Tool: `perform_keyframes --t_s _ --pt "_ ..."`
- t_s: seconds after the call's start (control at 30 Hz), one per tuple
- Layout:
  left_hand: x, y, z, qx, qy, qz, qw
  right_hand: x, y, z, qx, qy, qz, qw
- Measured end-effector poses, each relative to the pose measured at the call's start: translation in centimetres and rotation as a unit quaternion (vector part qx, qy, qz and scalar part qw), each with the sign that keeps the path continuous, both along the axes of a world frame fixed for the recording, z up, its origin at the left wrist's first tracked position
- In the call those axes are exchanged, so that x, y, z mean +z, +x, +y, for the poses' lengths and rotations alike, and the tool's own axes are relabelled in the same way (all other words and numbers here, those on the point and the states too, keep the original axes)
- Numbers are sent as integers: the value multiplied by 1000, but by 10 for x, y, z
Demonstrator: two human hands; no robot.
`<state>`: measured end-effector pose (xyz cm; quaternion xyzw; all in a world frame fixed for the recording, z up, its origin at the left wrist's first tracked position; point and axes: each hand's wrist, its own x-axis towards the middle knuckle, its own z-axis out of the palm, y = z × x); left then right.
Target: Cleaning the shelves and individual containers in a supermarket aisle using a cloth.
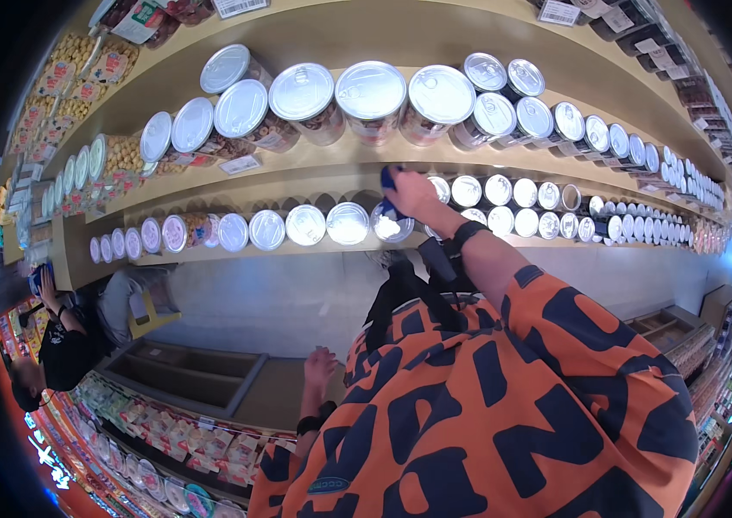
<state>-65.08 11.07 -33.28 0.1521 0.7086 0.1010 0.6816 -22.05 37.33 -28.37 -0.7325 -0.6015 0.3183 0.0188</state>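
Note:
My right hand grips a dark blue cloth at the lower shelf. The cloth hangs over the far edge of a clear can with a silver pull-tab lid. To its left stands a similar lidded can; smaller silver-topped cans are to the right, partly behind my wrist. My left hand hangs low beside my body, its fingers loosely bent and nothing visible in it.
Wide lidded cans line the upper shelf above my right hand. At far left a person in dark clothes sits near a yellow stool, a hand on a blue cloth. Behind me is a wooden display unit with packaged goods.

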Motion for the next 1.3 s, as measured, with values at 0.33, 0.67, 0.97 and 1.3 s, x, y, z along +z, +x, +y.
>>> perform_keyframes --t_s 0.33,0.67,0.97,1.3 --pt "-4 17 62 -71 -18 29 997 27 93 -129 -4 -100 218 971" --pt "-24 110 128 -196 60 -9 979 62 179 -317 -293 -210 141 922" --pt "2 108 64 -136 98 35 985 44 180 -318 -233 -192 190 934" --pt "7 81 -169 9 -7 68 998 14 252 -405 -213 -26 67 974"
